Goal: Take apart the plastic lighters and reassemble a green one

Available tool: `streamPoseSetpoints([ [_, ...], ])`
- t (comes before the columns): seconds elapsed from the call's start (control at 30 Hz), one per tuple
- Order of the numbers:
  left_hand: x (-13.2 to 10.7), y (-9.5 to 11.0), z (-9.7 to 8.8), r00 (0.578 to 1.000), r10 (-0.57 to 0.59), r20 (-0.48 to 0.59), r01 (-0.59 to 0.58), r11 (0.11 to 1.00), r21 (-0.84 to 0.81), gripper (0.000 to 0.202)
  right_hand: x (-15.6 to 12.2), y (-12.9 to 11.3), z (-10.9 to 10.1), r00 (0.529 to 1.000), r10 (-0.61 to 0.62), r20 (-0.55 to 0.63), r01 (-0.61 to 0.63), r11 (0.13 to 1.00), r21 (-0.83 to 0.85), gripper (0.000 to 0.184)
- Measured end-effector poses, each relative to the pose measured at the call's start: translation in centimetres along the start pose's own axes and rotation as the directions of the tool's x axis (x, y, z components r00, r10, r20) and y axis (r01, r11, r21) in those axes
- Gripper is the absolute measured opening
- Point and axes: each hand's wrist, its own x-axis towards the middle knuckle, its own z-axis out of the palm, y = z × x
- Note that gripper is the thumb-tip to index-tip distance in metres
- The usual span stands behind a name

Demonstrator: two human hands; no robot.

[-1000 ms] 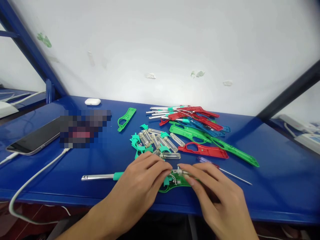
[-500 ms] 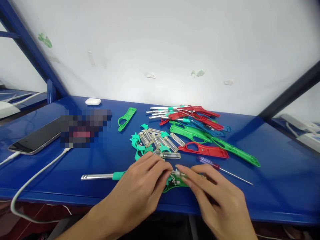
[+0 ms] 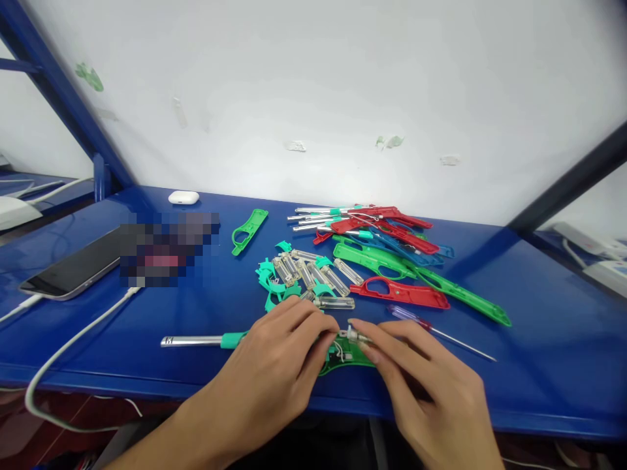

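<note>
An opened long-nosed lighter (image 3: 356,358) lies along the front of the desk, its metal barrel (image 3: 191,341) pointing left and the inside of its green handle shell facing up. My left hand (image 3: 279,356) is closed over its middle, hiding much of it, with thumb and forefinger pinched by the white wires. My right hand (image 3: 426,375) pinches a clear fuel tank (image 3: 358,335), its whitish valve end toward the left fingertips, just above the shell. Behind my hands, several loose fuel tanks (image 3: 336,282) lie among turquoise plastic pieces (image 3: 267,274).
Metal-barrelled lighter parts with red shells (image 3: 406,236) are piled at the back. Nearer are green shells (image 3: 460,297), a red shell (image 3: 406,294) and a screwdriver (image 3: 421,321). A lone green shell (image 3: 249,232), phone (image 3: 78,264), white case (image 3: 183,197) and cable (image 3: 78,339) occupy the left.
The fuel tank in my right hand has tilted and shifted slightly right, showing more of its body. My left hand stays nearly still on the lighter.
</note>
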Motion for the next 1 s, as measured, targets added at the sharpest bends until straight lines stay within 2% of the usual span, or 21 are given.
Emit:
streamPoseSetpoints([
  [0.57,-0.06,-0.02,-0.08,0.997,0.068,0.024,-0.068,0.997,0.036,0.013,-0.68,0.61,-0.15,0.998,-0.028,0.053,0.030,0.999,-0.037,0.046],
  [0.87,-0.11,0.03,-0.06,0.994,0.103,0.029,-0.105,0.992,0.076,0.014,-0.64,0.75,-0.29,0.994,-0.068,0.084,0.073,0.996,-0.055,0.046],
  [1.0,-0.20,0.11,0.03,0.996,0.089,-0.001,-0.089,0.993,0.076,0.012,-0.68,0.57,-0.17,0.997,-0.049,0.054,0.052,0.997,-0.056,0.044],
])
